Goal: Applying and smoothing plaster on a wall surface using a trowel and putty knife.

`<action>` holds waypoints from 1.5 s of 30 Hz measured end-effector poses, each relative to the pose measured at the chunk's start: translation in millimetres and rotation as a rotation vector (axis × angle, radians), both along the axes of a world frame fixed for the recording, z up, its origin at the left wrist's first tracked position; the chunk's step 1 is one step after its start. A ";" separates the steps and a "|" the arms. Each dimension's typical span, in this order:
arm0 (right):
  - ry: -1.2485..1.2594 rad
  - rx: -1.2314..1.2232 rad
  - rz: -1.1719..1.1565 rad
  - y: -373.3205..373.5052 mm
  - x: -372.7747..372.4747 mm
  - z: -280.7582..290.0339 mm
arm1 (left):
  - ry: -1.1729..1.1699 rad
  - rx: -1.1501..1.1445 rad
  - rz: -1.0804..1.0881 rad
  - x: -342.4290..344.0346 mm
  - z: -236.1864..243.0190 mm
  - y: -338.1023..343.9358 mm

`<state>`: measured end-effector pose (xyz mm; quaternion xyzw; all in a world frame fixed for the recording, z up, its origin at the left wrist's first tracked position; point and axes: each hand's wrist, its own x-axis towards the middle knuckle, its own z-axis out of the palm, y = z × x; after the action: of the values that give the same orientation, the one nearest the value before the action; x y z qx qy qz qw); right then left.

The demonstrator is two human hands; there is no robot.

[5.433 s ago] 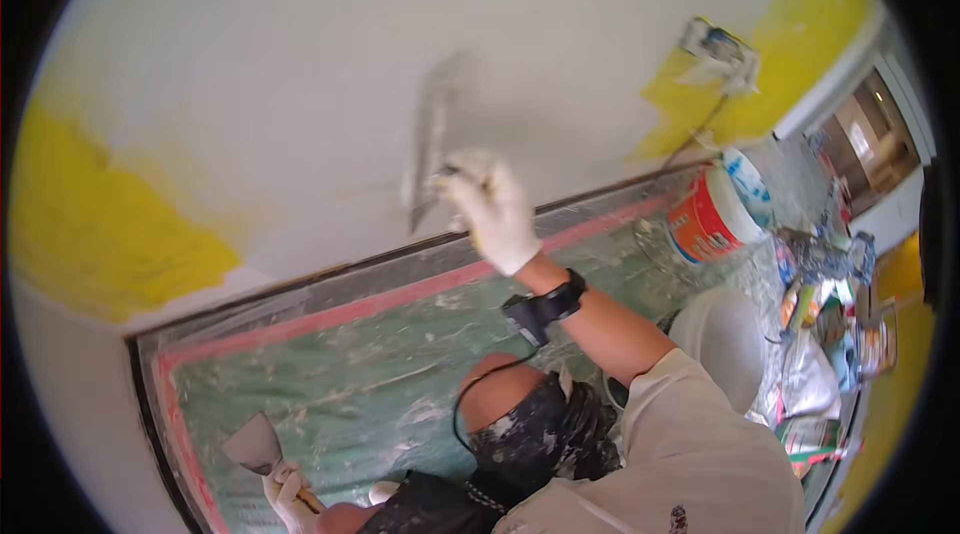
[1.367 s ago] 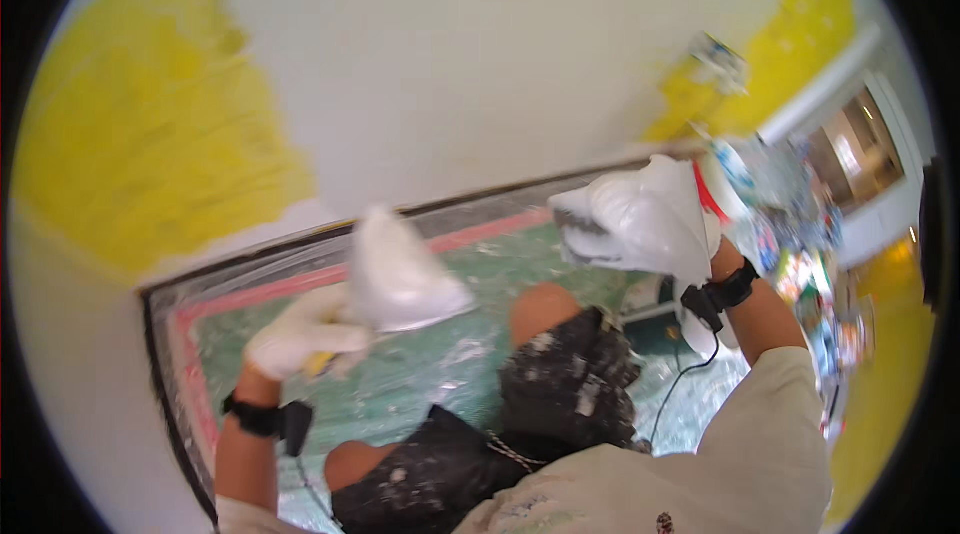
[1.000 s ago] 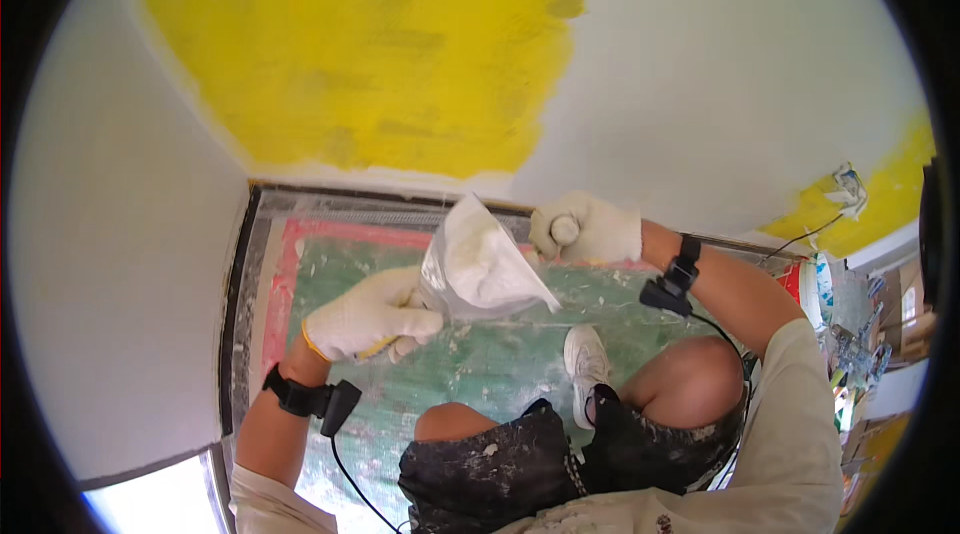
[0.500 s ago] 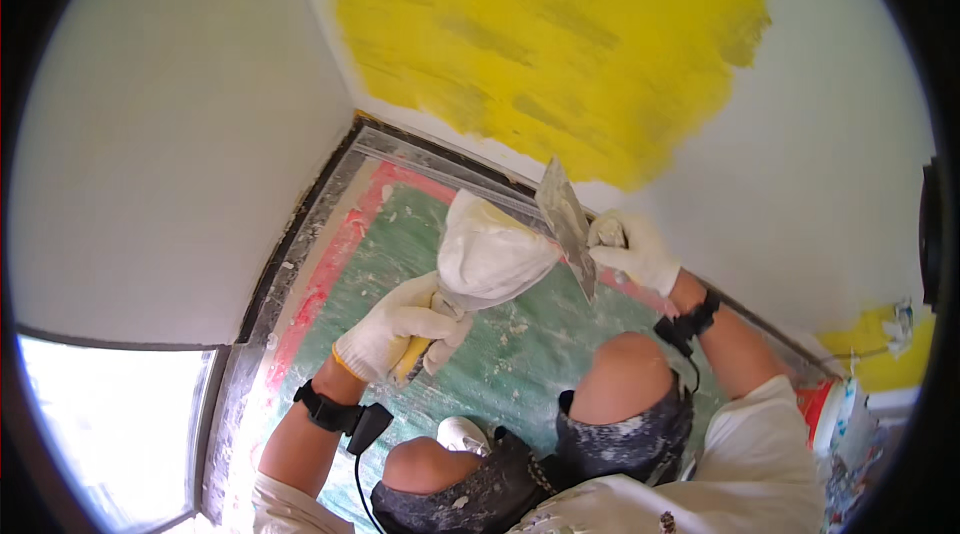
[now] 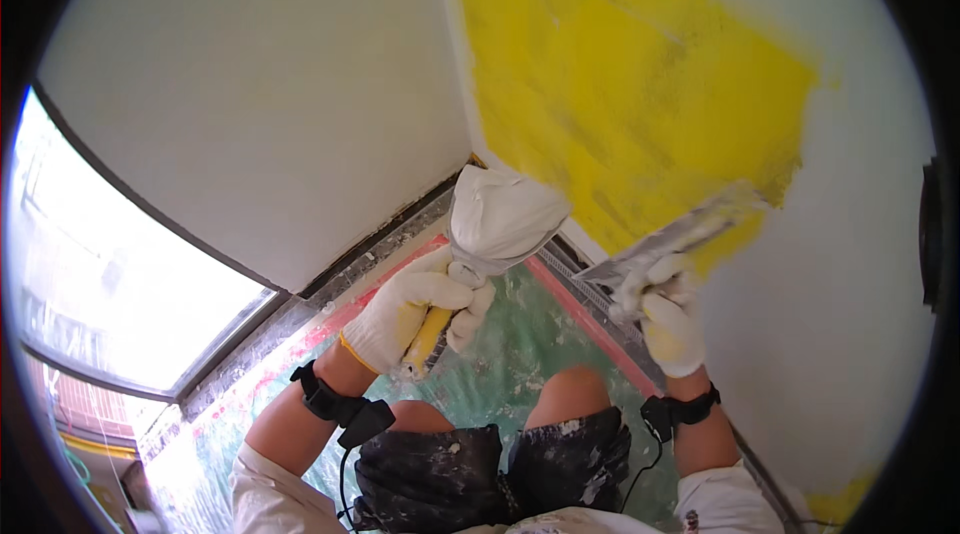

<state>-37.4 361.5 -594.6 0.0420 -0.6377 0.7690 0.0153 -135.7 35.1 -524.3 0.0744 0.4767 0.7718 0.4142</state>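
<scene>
My gloved left hand (image 5: pixel 420 312) is wrapped round the yellow handle of a wide putty knife (image 5: pixel 428 339). A big, smooth mound of white putty (image 5: pixel 500 214) covers its blade. To the right, my gloved right hand (image 5: pixel 665 319) grips a plastering trowel (image 5: pixel 690 232) by its handle. The trowel's long, putty-smeared blade lies close to the lower part of the yellow patch (image 5: pixel 640 104) on the wall. Whether the blade touches the wall along its whole length, I cannot tell. Both gloves are white.
A plain pale wall (image 5: pixel 270 84) meets the yellow-patched wall at a corner. Green sheeting (image 5: pixel 510 344), edged with pink tape and spotted with putty, covers the floor beneath my knees. A bright window (image 5: pixel 130 264) is on the left. Straps with cables sit on both wrists.
My right hand has brought the trowel away from the putty, up and right to the wall, turning its blade. The view has swung, and the putty knife stays in my left hand.
</scene>
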 end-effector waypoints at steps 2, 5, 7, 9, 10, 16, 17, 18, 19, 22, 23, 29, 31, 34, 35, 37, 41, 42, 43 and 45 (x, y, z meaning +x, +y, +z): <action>0.213 -0.125 0.130 5.3 6.2 6.3 | 0.039 -0.003 -0.011 0.0 14.1 7.1; 0.316 0.392 0.040 -25.1 17.9 23.5 | 0.127 0.024 0.008 4.2 25.2 14.5; 0.375 0.459 -0.036 -37.1 20.9 29.5 | 0.224 0.004 -0.012 9.1 36.2 24.3; 0.575 0.529 0.019 -36.9 19.0 30.9 | 0.316 -0.019 -0.049 13.1 45.4 32.1; 0.462 0.624 0.065 -35.1 24.4 14.9 | 0.395 -0.074 -0.061 16.1 49.8 34.5; 0.686 1.022 -0.256 -65.3 3.3 14.5 | 0.974 -0.285 0.004 16.5 36.5 31.2; 0.669 1.066 -0.273 -65.8 3.8 12.1 | 1.320 -0.268 0.015 13.1 34.3 30.6; 0.654 1.076 -0.278 -66.9 1.2 13.7 | 1.312 -0.255 0.006 9.5 37.0 27.5; 0.646 1.048 -0.274 -67.5 -4.1 17.0 | 1.462 -0.270 -0.088 4.0 44.4 24.2; 0.613 1.081 -0.200 -57.3 -5.7 -19.3 | 1.605 -0.228 -0.267 -13.5 33.4 10.7; 0.603 1.134 -0.123 -54.3 -6.8 -33.9 | 1.608 -0.188 -0.342 -19.6 22.2 5.6; 0.573 1.076 -0.123 -77.5 -2.9 -34.8 | 1.627 -0.461 -0.241 -34.0 -10.8 15.4; 0.556 1.066 -0.134 -77.4 -0.7 -32.0 | 1.644 -0.603 -0.205 -39.8 -22.5 21.5; 0.487 1.051 -0.169 -64.9 11.2 -37.3 | 1.311 -0.665 -0.153 -39.5 -45.8 -0.2; 0.446 1.056 -0.186 -55.9 20.3 -40.4 | 0.948 -0.681 -0.119 -37.8 -58.8 -15.9; 0.233 0.897 -0.263 -32.5 51.0 -55.6 | 0.555 -0.677 0.052 -12.8 -50.3 -45.7; 0.140 1.282 -0.403 42.3 115.1 -180.8 | 0.446 -0.313 0.532 82.6 -10.2 -68.6; 0.110 1.265 -0.400 44.7 125.0 -215.0 | 0.601 -0.244 0.376 85.8 -3.8 -110.5; 0.055 1.353 -0.463 49.4 131.5 -258.6 | 0.618 -0.244 0.386 96.4 -14.5 -130.8; -0.017 1.446 -0.513 52.3 138.4 -303.7 | 0.337 -0.151 0.458 136.4 -17.3 -133.3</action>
<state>101.0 413.8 -898.2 -0.1135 -0.9720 0.1332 0.1570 0.7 -98.2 -541.6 0.0610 0.5993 0.7843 0.1483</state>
